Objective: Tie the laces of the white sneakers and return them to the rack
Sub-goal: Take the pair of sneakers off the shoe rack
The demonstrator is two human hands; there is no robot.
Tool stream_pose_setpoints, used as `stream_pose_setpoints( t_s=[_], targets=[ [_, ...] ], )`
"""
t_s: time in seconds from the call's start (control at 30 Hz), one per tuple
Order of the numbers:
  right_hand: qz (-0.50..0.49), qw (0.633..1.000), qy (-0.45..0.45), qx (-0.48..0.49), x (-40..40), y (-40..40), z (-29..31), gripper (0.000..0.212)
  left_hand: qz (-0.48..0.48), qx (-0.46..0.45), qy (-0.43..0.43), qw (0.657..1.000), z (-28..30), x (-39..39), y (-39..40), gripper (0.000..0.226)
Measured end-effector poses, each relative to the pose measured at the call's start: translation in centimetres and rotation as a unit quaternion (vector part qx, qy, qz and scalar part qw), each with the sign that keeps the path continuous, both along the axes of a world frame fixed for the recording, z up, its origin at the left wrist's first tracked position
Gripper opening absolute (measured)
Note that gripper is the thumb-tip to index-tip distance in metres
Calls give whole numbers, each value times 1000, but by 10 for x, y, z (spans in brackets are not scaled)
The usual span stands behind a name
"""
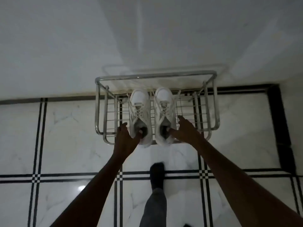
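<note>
Two white sneakers stand side by side on the top shelf of a chrome wire shoe rack, toes toward the wall. Their laces hang loose and spread over the sides. My left hand grips the heel collar of the left sneaker, thumb inside the opening. My right hand grips the collar of the right sneaker the same way, thumb inside and fingers along its outer side.
The rack stands against a white wall on a white marble floor with black inlay lines. My foot in a dark sock and a grey trouser leg are on the floor just in front of the rack.
</note>
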State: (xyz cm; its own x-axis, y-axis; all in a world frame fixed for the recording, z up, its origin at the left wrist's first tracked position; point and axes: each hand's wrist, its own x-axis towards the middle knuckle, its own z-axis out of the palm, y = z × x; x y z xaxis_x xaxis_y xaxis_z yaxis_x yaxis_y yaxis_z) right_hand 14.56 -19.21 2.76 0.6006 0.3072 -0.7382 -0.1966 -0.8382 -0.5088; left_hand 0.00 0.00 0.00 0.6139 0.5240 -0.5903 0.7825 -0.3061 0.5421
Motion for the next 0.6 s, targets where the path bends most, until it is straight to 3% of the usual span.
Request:
stream_pose_setpoints(
  t_s=[0.1,0.17,0.43,0.6],
  targets=[
    [-57,997,47,24,-5,1,-29,64,64,-87,-29,994,-21,4,2,52],
    [-93,994,44,43,-9,1,-38,59,80,-102,-29,991,-22,10,3,44],
    [-83,983,-117,116,-55,-12,-30,35,75,-82,-94,989,0,-24,-23,45],
    [-73,967,-199,142,-136,-57,-26,62,82,-41,-177,980,1,-109,-70,57]
  ],
)
